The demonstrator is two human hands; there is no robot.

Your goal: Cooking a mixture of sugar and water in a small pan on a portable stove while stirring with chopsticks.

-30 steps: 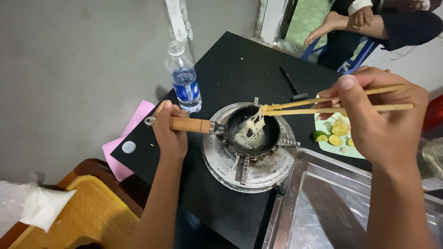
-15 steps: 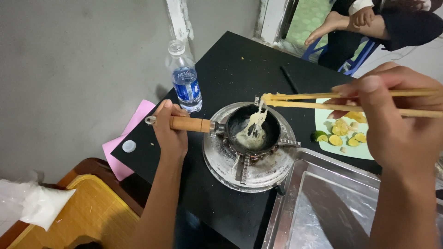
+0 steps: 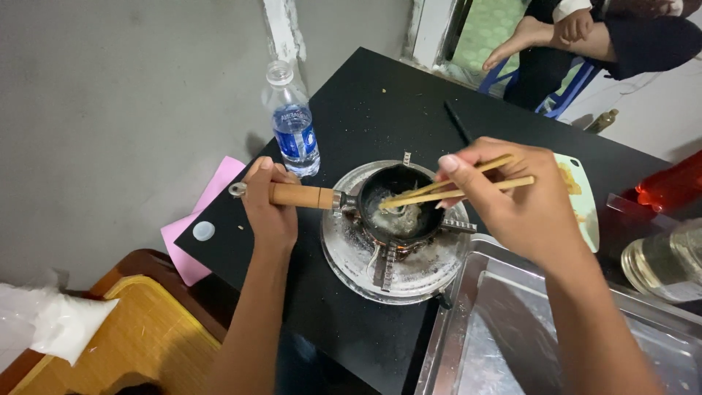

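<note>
On the stove, one pan (image 3: 398, 208), two chopsticks (image 3: 457, 186), one bottle (image 3: 292, 121)

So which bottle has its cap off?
The clear water bottle with the blue label, left of the pan; the glass bottle at far right is cut off.

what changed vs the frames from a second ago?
The right hand came down and in toward the small pan. The chopsticks, which earlier held a clump of pale food lifted above the pan, now have their tips down in the food inside it. The left hand kept its grip on the wooden handle; pan, burner and water bottle stayed put.
</note>
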